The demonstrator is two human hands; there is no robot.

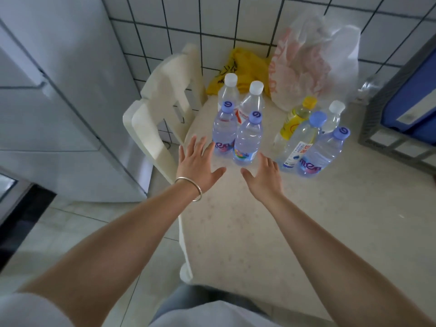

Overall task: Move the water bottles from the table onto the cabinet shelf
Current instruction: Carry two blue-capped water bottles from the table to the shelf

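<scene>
Just short of the front bottle (pixel 246 140), both hands, left (pixel 197 165) and right (pixel 265 177), spread wide over bare table (pixel 259 232).

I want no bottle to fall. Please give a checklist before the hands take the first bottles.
1. Left hand free, fingers straight: ok.
2. Right hand free, fingers straight: ok.
3. Two nearest purple-cap bottles upright, caps on: ok.
4. Way to them on the table unblocked: ok.
5. Right bottle cluster stands apart from them: ok.
6. Cabinet shelf has room: cannot tell, not in view.
</scene>
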